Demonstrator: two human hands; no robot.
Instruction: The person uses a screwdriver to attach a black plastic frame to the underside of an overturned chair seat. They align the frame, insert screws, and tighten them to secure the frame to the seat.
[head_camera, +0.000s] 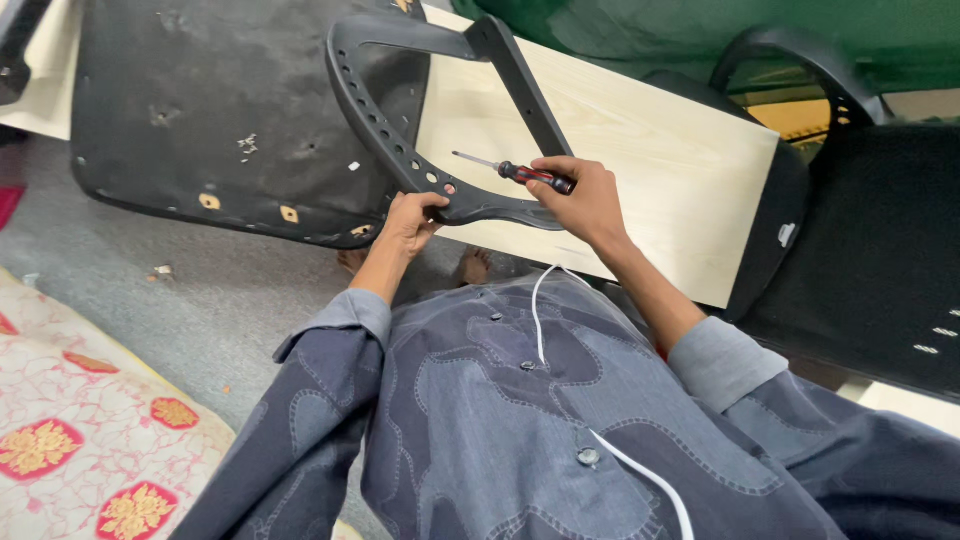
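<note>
Black plastic armrest (400, 150). Screwdriver (520, 174): red-and-black handle, silver shaft. Pale wood-grain board (640, 150). Black seat base (200, 110), far left. Grey floor (200, 300). Near left, cream rug (80, 430) with red veining and red-gold floral medallions. Blue-grey denim jacket (480, 420), patchwork stitching.

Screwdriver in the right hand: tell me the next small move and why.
Probably slide the screwdriver tip a little leftward into the nearest hole of the armrest. The tip lies just short of the row of holes, the right hand grips the handle, and the left hand steadies the armrest's lower edge.
</note>
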